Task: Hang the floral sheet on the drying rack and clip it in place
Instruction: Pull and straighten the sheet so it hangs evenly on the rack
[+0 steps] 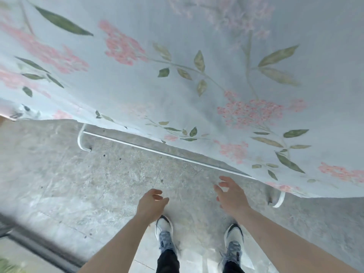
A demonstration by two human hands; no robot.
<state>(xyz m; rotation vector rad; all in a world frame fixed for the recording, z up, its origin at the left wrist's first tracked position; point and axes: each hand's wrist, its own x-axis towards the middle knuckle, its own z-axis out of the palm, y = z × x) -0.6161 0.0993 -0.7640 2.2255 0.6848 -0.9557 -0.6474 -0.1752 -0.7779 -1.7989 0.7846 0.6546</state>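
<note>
Two bare forearms, no sleeves, watches or rings visible, ending in the left hand and right hand. Nearer the viewer than the hands: a pair of white sneakers with dark trim at the toe and blue-grey mottled laces and tongue. Behind the sneakers, at the frame's lower edge: black trouser legs, narrow at the ankle. Slightly blurred throughout.

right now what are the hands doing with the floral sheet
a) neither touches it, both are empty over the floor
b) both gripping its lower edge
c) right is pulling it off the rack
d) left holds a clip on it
a: the left hand and right hand hang empty with loose fingers above the concrete floor, short of the floral sheet draped over the drying rack.
</note>
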